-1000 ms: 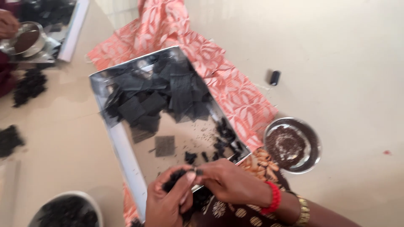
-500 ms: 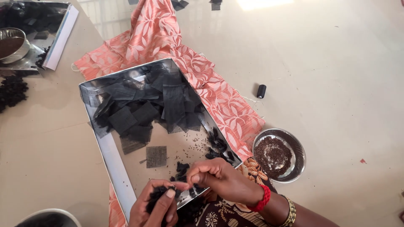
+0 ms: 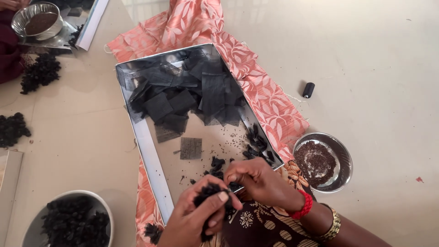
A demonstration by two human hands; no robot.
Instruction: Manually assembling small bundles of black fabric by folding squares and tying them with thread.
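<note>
**Fingers pinch a small black bundle over the tray's near end**

Fingers [image 3: 222,196] of the left hand [image 3: 196,219] are closed around a small black mesh bundle [image 3: 208,192], thumb pressed on top. The right hand [image 3: 260,180], with a red bangle and a gold bangle at the wrist, has its fingertips pinched together on the same bundle from the other side. Both hands sit at the near end of a shiny rectangular metal tray [image 3: 151,151], which lies on a peach floral cloth [image 3: 270,100] on the pale floor. Dark mesh squares [image 3: 192,93] are heaped at the tray's far end. Just right of the tray stands a small steel bowl of brown seeds [image 3: 322,161]. A white bowl of black bundles [image 3: 73,222] sits at lower left.
</note>
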